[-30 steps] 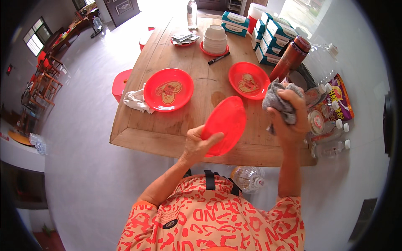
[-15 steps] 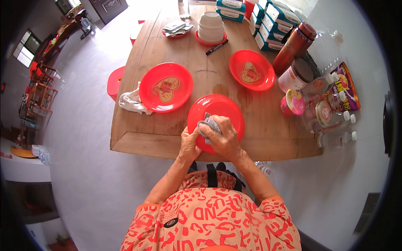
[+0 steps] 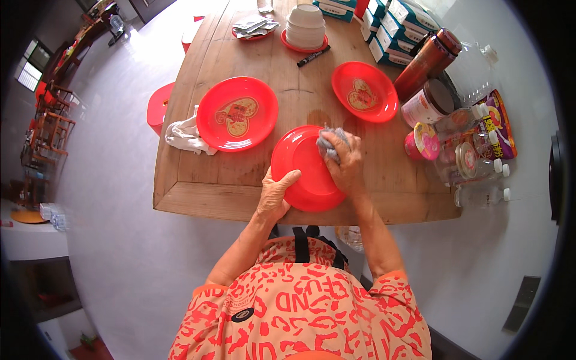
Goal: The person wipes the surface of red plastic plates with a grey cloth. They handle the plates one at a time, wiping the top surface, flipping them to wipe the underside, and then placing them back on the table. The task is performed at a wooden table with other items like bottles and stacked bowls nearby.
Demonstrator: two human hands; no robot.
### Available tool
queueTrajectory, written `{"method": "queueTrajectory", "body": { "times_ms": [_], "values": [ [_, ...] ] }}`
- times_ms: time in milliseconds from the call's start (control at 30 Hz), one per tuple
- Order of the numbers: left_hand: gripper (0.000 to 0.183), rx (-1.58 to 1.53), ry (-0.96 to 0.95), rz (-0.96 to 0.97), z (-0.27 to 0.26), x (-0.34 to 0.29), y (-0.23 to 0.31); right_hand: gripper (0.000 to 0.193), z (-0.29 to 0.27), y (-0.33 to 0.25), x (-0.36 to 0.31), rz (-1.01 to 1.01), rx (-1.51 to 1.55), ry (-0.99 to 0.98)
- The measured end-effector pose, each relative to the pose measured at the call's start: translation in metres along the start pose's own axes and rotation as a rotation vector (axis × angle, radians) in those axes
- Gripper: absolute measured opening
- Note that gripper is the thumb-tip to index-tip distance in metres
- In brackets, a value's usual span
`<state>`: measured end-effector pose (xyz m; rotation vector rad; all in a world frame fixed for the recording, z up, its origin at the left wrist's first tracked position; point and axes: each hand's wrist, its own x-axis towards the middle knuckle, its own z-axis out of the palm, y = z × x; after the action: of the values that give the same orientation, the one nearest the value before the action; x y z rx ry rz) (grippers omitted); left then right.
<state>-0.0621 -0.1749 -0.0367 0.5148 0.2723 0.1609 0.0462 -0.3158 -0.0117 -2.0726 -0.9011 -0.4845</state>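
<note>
A round red plastic plate [image 3: 309, 174], its underside facing up, is held over the near edge of the wooden table. My left hand [image 3: 277, 193] grips its left rim, thumb on top and fingers underneath. In my right hand [image 3: 347, 162] is a bunched grey cloth [image 3: 333, 144], pressed on the plate's upper right rim. Two more red plates with gold heart prints lie face up beyond: one plate [image 3: 238, 114] at the left, another plate [image 3: 365, 92] at the right. A crumpled white cloth [image 3: 187, 134] is partly under the left plate.
The wooden table [image 3: 198, 186] carries stacked white bowls [image 3: 305, 27], a black marker [image 3: 313, 56] and grey packets [image 3: 255, 26] at the back. Along the right stand tissue boxes [image 3: 401, 33], a copper thermos [image 3: 428, 63], a jar [image 3: 427, 103] and several clear bottles. A red stool [image 3: 158, 108] is left.
My right hand has moved the grey cloth from the plate's middle to its upper right rim. My left thumb now lies over the plate's edge. The view has shifted slightly.
</note>
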Motion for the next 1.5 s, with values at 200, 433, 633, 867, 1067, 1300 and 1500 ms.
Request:
{"method": "queueTrajectory", "body": {
  "times_ms": [200, 433, 633, 867, 1067, 1300, 1500],
  "values": [
    [0.046, -0.021, -0.059, -0.03, -0.02, 0.001, -0.003, 0.044, 0.005, -0.046, -0.015, -0.199, 0.219, -0.085],
    [0.049, 0.135, -0.063, -0.02, 0.012, -0.009, 0.006, 0.044, -0.008, -0.025, 0.005, -0.042, 0.168, 0.05],
    [0.048, 0.255, -0.032, 0.044, 0.023, -0.009, -0.001, 0.048, -0.026, -0.046, 0.009, 0.115, 0.34, -0.017],
    [0.034, 0.481, -0.108, 0.169, 0.031, -0.02, -0.004, 0.037, -0.032, -0.085, 0.034, -0.317, -0.008, -0.193],
    [0.033, 0.675, -0.091, 0.174, 0.048, -0.03, 0.001, 0.035, -0.047, -0.056, 0.06, -0.202, -0.006, -0.126],
    [0.037, 0.709, -0.088, 0.167, 0.044, -0.031, 0.001, 0.028, -0.06, -0.025, 0.065, 0.387, 0.401, -0.242],
    [0.034, 0.671, -0.075, 0.171, 0.041, -0.033, 0.001, 0.034, -0.047, -0.057, 0.06, -0.284, 0.065, -0.184]
  ]
}}
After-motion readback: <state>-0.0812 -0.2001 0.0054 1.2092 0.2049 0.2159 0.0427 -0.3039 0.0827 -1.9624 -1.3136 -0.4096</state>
